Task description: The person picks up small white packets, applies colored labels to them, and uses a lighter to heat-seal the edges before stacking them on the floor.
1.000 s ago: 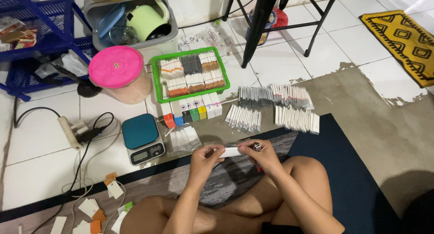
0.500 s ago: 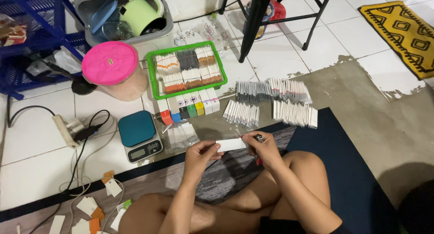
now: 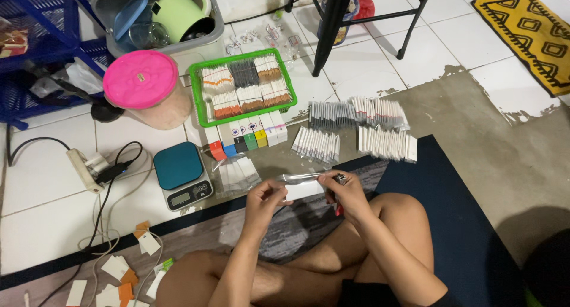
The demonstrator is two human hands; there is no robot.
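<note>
Fingers of the left hand (image 3: 265, 195) and right hand (image 3: 346, 191) pinch opposite ends of a small white packet (image 3: 304, 190), held just above the crossed legs. Ahead on the floor lie rows of similar packets (image 3: 356, 129), a green tray (image 3: 198, 97) of sorted ones, and a small digital scale (image 3: 181, 174) to the left.

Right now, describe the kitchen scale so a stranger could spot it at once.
Start at the green basket of sorted packets on the tiled floor. Below and left of it, near the round pink lid, sits the kitchen scale. It alone has a square teal platform above a small grey display.
</note>
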